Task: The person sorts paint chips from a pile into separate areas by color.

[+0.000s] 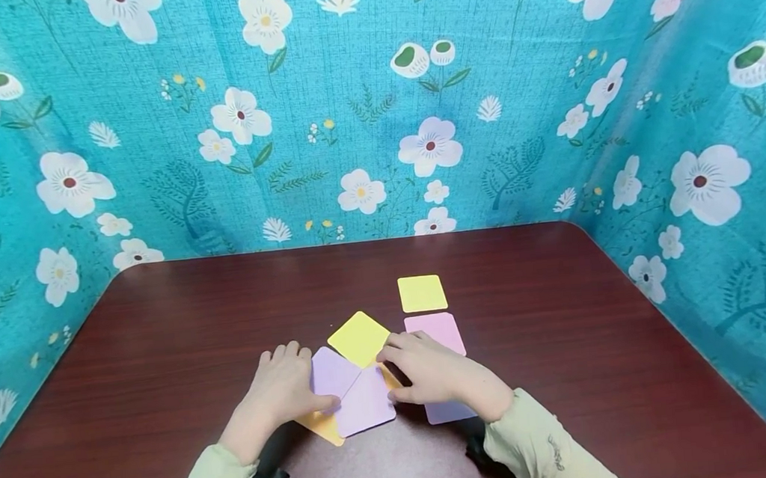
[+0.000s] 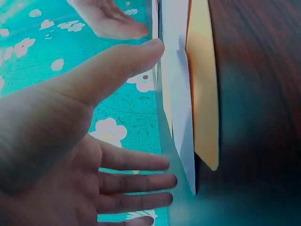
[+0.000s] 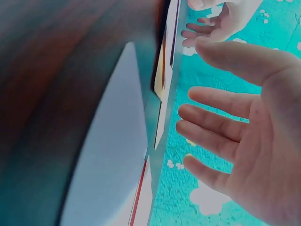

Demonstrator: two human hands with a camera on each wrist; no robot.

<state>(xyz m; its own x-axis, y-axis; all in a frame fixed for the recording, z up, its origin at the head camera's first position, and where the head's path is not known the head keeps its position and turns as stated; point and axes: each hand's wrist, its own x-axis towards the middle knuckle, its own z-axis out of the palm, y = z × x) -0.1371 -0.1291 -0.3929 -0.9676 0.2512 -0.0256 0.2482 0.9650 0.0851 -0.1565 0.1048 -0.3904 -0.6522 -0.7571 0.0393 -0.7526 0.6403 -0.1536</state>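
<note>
In the head view, a cluster of square cards with rounded corners lies between the hands. It has a tilted yellow card (image 1: 359,338), two overlapping lavender cards (image 1: 367,405), and orange cards (image 1: 323,427) partly hidden beneath. My left hand (image 1: 283,386) is at the cluster's left side, its thumb tip at the lavender cards. My right hand (image 1: 430,370) hovers over the right side, fingertips by the yellow card's corner. Both wrist views show straight, spread fingers on the left hand (image 2: 61,136) and right hand (image 3: 263,146), with nothing between them.
Right of the cluster, a column holds a yellow card (image 1: 422,294), a pink card (image 1: 439,328) and a bluish-lavender card (image 1: 451,412), partly covered by my right hand. The dark wooden table (image 1: 194,321) meets a blue floral cloth (image 1: 323,161) behind and at both sides.
</note>
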